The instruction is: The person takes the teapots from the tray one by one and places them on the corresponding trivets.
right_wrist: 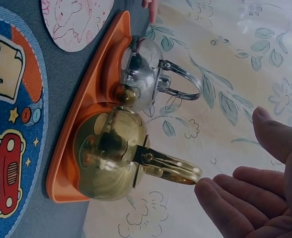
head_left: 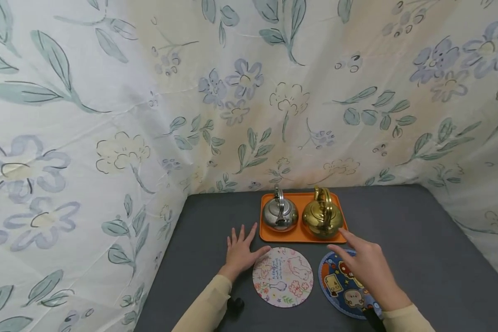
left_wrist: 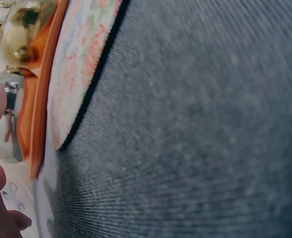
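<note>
Here, the gold kettle [head_left: 322,217] stands upright on the right half of the orange tray [head_left: 265,236], handle raised, polished and round-bellied; the right hand [head_left: 367,267] reaches toward it with fingers relaxed and spread, grasping nothing, apparently lined up on the handle. Just beside it sits the silver kettle [head_left: 279,214], same tray, left half. The left hand [head_left: 240,250] lies flat on the grey table [head_left: 419,240], holding nothing, likely for steadiness, thumb near the pale round mat [head_left: 283,276]; a blue cartoon mat [head_left: 342,288] lies under the right wrist.
</note>
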Demonstrator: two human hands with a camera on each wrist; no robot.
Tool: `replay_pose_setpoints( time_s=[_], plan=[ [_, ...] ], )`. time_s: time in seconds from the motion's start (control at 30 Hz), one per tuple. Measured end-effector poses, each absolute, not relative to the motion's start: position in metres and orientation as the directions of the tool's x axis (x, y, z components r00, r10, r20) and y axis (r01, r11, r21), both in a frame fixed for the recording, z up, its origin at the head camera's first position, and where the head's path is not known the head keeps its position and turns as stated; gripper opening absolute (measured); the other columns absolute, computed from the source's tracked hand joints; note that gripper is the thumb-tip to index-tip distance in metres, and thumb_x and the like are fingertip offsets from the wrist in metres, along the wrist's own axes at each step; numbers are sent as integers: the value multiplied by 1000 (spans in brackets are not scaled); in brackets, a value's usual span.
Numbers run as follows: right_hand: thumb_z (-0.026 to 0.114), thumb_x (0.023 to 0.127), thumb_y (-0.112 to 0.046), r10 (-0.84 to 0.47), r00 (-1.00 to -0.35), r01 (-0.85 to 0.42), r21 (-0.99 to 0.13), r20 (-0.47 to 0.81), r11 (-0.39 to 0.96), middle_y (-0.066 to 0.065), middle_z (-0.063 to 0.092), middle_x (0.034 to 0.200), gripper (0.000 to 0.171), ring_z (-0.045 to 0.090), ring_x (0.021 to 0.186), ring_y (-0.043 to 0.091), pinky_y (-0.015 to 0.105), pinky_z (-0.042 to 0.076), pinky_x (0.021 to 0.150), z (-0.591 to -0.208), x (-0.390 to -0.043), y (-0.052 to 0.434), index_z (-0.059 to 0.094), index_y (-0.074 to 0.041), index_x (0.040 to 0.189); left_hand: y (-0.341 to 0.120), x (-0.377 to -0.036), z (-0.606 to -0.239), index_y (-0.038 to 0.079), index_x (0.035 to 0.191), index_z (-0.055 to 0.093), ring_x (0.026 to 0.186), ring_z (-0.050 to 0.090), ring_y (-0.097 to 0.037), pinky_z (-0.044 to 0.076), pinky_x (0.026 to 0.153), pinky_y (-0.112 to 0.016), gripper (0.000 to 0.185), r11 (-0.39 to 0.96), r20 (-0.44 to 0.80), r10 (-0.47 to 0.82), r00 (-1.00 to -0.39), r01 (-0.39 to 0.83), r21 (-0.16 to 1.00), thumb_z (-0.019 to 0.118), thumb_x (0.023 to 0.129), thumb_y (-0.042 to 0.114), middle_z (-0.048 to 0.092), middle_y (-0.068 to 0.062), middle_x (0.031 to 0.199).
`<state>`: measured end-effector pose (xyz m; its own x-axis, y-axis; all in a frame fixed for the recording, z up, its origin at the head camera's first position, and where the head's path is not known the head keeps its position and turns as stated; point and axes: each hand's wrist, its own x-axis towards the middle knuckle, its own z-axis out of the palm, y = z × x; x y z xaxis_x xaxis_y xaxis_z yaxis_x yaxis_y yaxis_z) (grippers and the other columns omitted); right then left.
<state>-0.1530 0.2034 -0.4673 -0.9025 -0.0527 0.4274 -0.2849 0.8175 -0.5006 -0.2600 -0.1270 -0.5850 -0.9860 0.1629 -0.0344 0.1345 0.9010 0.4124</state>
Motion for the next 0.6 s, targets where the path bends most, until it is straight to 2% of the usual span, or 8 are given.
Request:
replay_pose_setpoints(
  time_s=[0.27,0.5,0.6],
  plan=[
    [79,88,-33,-47,-905,-280,-508,423,814,28,71,113,61,74,80,34,51,59,67,-468,-155,198,63,3,135,-127,-265,-586,38,161,23,151,7,-55,8,120,-68,96,900,-25,156,-988,131,416,51,82,85,22,-18,167],
    [81,86,-29,-55,-887,-303,-490,458,818,26,74,107,60,73,77,33,46,58,62,-472,-153,195,63,2,134,-127,-269,-592,37,161,25,152,6,-53,8,120,-67,97,901,-17,140,-990,120,417,47,81,87,21,-19,166],
    [81,86,-28,-49,-889,-298,-494,455,817,27,73,111,60,72,72,30,49,59,67,-474,-152,193,63,2,134,-127,-270,-593,36,161,26,152,6,-54,8,120,-67,98,899,-20,133,-991,112,423,49,81,87,22,-19,166]
  ],
)
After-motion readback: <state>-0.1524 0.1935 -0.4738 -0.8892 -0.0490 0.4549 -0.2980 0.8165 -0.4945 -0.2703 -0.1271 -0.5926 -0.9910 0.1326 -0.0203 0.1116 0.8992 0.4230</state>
